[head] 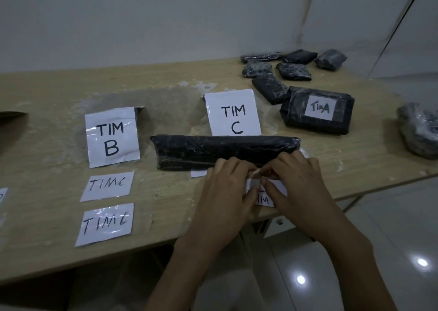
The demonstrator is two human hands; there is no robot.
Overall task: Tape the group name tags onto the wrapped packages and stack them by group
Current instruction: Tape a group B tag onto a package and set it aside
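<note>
In front of the long black plastic-wrapped package (225, 150), the left hand (227, 187) and right hand (299, 182) are together pinching a clear tape strip (257, 172) above a white paper name tag (263, 200), probably stretching it flat for sticking.

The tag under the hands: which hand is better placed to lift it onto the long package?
Likely the right hand: it lies over the tag, though both it and the left hand pinch tape now.
</note>
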